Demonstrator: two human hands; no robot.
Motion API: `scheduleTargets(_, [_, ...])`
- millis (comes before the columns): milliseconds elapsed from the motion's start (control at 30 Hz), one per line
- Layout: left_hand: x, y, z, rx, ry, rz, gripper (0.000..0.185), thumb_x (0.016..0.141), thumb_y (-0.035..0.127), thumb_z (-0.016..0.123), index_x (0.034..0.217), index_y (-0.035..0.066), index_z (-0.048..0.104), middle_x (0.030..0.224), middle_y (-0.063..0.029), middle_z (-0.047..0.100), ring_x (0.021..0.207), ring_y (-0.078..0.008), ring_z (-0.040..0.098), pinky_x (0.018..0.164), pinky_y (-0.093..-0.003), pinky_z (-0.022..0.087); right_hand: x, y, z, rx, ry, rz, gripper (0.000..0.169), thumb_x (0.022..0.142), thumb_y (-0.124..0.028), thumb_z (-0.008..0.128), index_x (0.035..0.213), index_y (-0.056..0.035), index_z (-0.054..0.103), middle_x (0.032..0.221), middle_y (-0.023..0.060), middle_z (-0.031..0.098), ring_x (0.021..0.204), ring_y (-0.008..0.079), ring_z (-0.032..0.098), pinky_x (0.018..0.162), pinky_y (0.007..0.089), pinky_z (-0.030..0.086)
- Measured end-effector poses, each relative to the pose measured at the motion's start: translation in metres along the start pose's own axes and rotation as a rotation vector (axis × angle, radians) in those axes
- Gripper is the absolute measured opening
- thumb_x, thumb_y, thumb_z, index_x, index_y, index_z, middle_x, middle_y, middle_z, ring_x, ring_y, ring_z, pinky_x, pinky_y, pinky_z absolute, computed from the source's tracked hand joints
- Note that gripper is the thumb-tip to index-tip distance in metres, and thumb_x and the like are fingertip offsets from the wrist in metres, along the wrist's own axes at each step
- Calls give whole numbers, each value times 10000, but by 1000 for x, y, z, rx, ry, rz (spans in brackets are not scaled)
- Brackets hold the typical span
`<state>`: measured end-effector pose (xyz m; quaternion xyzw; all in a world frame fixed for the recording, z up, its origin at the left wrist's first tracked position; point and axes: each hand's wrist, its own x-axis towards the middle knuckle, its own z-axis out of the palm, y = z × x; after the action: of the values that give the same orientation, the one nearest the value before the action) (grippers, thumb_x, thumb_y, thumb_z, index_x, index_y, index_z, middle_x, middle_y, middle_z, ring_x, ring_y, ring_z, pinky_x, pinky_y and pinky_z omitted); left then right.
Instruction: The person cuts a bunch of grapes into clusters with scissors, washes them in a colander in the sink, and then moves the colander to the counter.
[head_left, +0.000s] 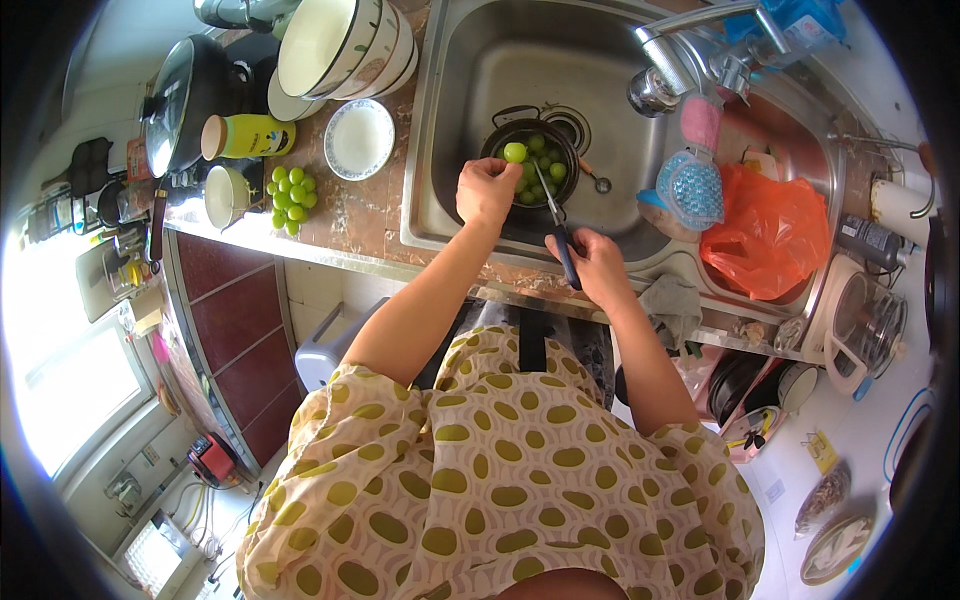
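Observation:
My left hand (487, 193) is over the left sink basin, thumb and fingertips pinched together. A single green grape (514, 152) sits right at those fingertips; its stem is hidden. In my right hand (595, 262) are scissors (556, 208) with dark blue handles, their blades pointing towards the grape. Whether the blades touch anything is unclear. Under both hands, a dark round pot (571, 184) in the basin holds many loose green grapes (556, 171). On the counter to the left lies a bunch of green grapes (294, 196).
A chrome faucet (664, 64) reaches over the sink (487, 45) from the right. Blue scrubbing mitt (691, 187) and red plastic bag (772, 232) occupy the right side. Stacked bowls (319, 45), a small plate (360, 140), a yellow canister (255, 136) and a cup (225, 196) stand left.

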<state>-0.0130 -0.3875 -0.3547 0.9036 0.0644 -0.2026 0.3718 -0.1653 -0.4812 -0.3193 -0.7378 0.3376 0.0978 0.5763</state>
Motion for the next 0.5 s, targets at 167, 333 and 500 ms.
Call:
scheduleTargets(167, [7, -9, -1, -460, -170, -109, 208, 707, 198, 666, 747, -4, 640, 607, -2, 564, 528, -69, 475, 506, -223, 385, -8, -23, -15, 447, -292, 334, 473, 794, -499, 604, 665, -52, 516, 508, 12, 500, 417, 100, 481, 431, 231, 391])
scheduleTargets(333, [-2, 1, -5, -529, -249, -164, 138, 762, 151, 632, 781, 15, 632, 658, 41, 544, 582, -36, 429, 539, -195, 341, -7, -25, -16, 691, -393, 365, 462, 838, -498, 542, 743, -47, 522, 540, 4, 495, 424, 90, 451, 417, 201, 352])
scheduleTargets(500, [-2, -6, -1, -559, -266, -119, 149, 763, 154, 633, 767, 6, 624, 648, 43, 532, 577, -33, 414, 523, -196, 333, -6, -28, -14, 846, -406, 406, 466, 852, -499, 519, 775, -38, 527, 551, 10, 482, 435, 99, 437, 435, 208, 361])
